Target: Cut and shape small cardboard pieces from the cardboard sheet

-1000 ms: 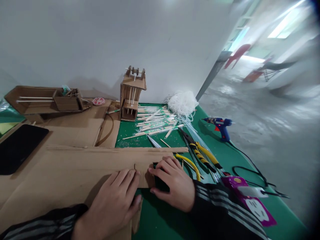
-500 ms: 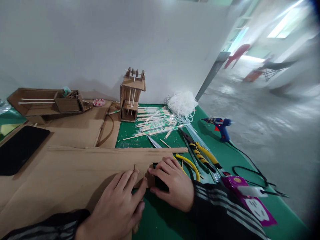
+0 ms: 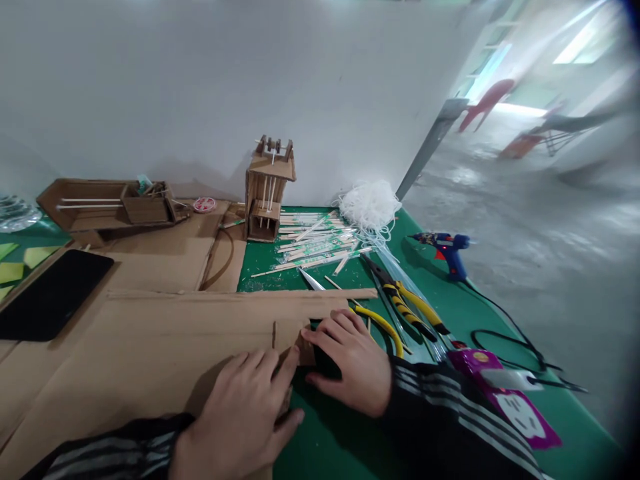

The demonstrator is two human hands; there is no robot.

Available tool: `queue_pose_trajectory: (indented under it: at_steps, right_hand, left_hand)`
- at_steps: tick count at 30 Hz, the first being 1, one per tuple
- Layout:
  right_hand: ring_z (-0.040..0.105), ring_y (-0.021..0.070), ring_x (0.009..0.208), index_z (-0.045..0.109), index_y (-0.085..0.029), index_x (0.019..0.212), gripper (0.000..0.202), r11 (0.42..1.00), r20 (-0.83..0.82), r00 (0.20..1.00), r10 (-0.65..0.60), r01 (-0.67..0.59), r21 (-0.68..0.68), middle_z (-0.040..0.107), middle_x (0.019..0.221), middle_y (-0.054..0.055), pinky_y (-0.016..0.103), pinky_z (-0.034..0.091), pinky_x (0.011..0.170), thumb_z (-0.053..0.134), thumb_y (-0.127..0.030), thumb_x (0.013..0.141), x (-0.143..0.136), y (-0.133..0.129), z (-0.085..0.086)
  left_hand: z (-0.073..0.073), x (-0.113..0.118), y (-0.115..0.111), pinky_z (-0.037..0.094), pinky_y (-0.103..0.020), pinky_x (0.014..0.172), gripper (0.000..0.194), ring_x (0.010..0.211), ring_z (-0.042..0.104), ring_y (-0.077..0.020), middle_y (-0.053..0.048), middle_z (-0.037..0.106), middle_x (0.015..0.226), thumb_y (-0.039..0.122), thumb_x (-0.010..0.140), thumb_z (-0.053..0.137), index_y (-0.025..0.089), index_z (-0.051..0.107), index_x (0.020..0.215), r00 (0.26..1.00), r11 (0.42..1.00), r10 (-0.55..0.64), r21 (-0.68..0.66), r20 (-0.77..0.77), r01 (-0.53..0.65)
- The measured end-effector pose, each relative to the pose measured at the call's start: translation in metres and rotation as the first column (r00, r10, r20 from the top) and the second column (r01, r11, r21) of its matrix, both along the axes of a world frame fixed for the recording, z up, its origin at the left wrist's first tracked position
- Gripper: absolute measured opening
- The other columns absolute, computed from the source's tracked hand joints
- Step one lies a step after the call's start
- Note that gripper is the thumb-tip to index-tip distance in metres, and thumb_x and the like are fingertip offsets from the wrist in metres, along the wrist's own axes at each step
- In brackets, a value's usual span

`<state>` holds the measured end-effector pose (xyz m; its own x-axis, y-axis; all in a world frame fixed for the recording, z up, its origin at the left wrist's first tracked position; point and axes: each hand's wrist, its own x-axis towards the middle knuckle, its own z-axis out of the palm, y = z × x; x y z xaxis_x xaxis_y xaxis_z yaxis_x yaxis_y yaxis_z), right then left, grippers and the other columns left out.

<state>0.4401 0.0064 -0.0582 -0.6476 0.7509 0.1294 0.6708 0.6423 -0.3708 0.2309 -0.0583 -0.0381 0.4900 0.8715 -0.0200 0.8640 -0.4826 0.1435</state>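
Observation:
A large flat sheet of brown cardboard [image 3: 165, 340] spreads in front of me. My left hand [image 3: 237, 407] lies on its right part, fingers stretched out and the thumb apart. Its index fingertip touches a small cardboard piece [image 3: 289, 333], which sits at the sheet's right edge with a darker side turned up. My right hand [image 3: 350, 360] is curled at that piece's right end, index finger on its edge and thumb just below. Part of the piece is hidden under my left fingers. A long narrow cardboard strip [image 3: 240, 297] lies along the far side of the sheet.
Pliers [image 3: 405, 307], a yellow handle [image 3: 383, 323], wrapped sticks [image 3: 315, 247] and white string [image 3: 369, 208] lie rightward. Further right are a blue glue gun [image 3: 447, 250] and a purple power strip [image 3: 500, 380]. Cardboard models [image 3: 267, 193] stand behind; a black phone [image 3: 55, 293] lies left.
The left hand has slid slightly down and back, uncovering more of the small cardboard piece. The right hand stays at its right end. The view has shifted slightly left.

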Motion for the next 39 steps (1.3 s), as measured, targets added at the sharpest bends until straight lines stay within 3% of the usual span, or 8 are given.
queue_pose_trajectory:
  at_steps: [3,6,12,16,18,27,33,39]
  right_hand:
    - [0.052,0.0293,0.102,0.064,-0.020,0.120,0.052,1.000,0.010,1.000,-0.006,0.006,-0.009,0.065,0.102,0.008,0.052,0.029,0.104,0.075,-0.042,0.075,-0.001,-0.001,0.002]
    - [0.052,0.0292,0.101,0.063,-0.019,0.121,0.052,1.000,0.001,1.000,-0.012,0.012,-0.016,0.065,0.102,0.008,0.052,0.029,0.104,0.074,-0.043,0.075,-0.001,-0.001,0.003]
    - [0.053,0.0284,0.099,0.063,-0.016,0.118,0.039,1.000,-0.041,0.999,0.007,-0.007,0.013,0.065,0.101,0.010,0.052,0.030,0.103,0.058,-0.035,0.084,-0.001,-0.003,0.003]
    - [0.053,0.0280,0.098,0.064,-0.017,0.117,0.037,0.999,-0.057,0.998,0.010,-0.008,0.033,0.065,0.100,0.010,0.052,0.031,0.103,0.056,-0.029,0.082,-0.001,-0.003,0.001]
    - [0.053,0.0280,0.099,0.064,-0.018,0.117,0.037,0.999,-0.063,0.998,0.009,-0.007,0.036,0.065,0.099,0.010,0.052,0.031,0.102,0.056,-0.027,0.082,-0.001,-0.003,0.000]
    - [0.054,0.0273,0.096,0.064,-0.019,0.115,0.035,0.998,-0.083,0.997,0.002,0.003,0.058,0.065,0.098,0.009,0.051,0.033,0.100,0.054,-0.022,0.082,-0.004,-0.003,0.000]
    - [0.054,0.0270,0.096,0.063,-0.019,0.115,0.033,0.999,-0.063,0.998,0.014,-0.011,0.049,0.064,0.097,0.009,0.050,0.034,0.099,0.053,-0.022,0.083,-0.003,-0.004,0.002]
    - [0.055,0.0264,0.094,0.063,-0.018,0.111,0.030,0.998,-0.060,0.998,0.010,-0.006,0.066,0.066,0.096,0.008,0.051,0.036,0.099,0.053,-0.022,0.083,-0.008,-0.003,0.001]
  left_hand:
    - [0.007,-0.008,0.009,0.050,-0.039,0.075,0.053,0.090,0.067,-0.0254,-0.004,0.072,0.101,0.036,0.085,0.057,0.026,0.049,0.136,0.998,0.988,0.026,-0.151,0.060,-0.017]
    - [0.012,-0.014,0.019,0.050,-0.038,0.071,0.051,0.083,0.067,-0.0241,-0.001,0.073,0.092,0.021,0.083,0.051,0.032,0.052,0.133,0.998,0.980,0.030,-0.197,0.056,-0.019]
    - [0.012,-0.014,0.025,0.045,-0.041,0.079,0.048,0.095,0.055,-0.0254,-0.004,0.063,0.100,0.016,0.077,0.052,0.032,0.061,0.121,0.997,0.999,-0.016,-0.036,0.079,0.019]
    - [-0.002,-0.010,0.019,0.033,-0.043,0.101,0.047,0.120,0.045,-0.0272,-0.007,0.057,0.129,0.023,0.082,0.054,0.022,0.056,0.129,0.990,0.988,-0.093,0.135,0.104,0.079]
    - [-0.008,-0.009,0.017,0.027,-0.042,0.106,0.046,0.121,0.043,-0.0266,-0.007,0.059,0.129,0.029,0.085,0.053,0.018,0.055,0.129,0.987,0.975,-0.132,0.192,0.095,0.112]
    - [-0.007,-0.002,0.015,0.034,-0.041,0.098,0.046,0.109,0.048,-0.0252,-0.003,0.061,0.122,0.031,0.089,0.050,0.027,0.050,0.135,0.989,0.980,-0.124,0.165,0.085,0.109]
    - [-0.017,0.000,0.015,0.029,-0.040,0.109,0.040,0.117,0.048,-0.0241,-0.005,0.060,0.127,0.028,0.091,0.047,0.021,0.054,0.129,0.983,0.972,-0.147,0.201,0.113,0.122]
    - [-0.016,0.001,0.012,0.035,-0.041,0.108,0.047,0.116,0.051,-0.0253,-0.008,0.060,0.127,0.022,0.086,0.048,0.017,0.052,0.132,0.977,0.965,-0.189,0.204,0.103,0.165]
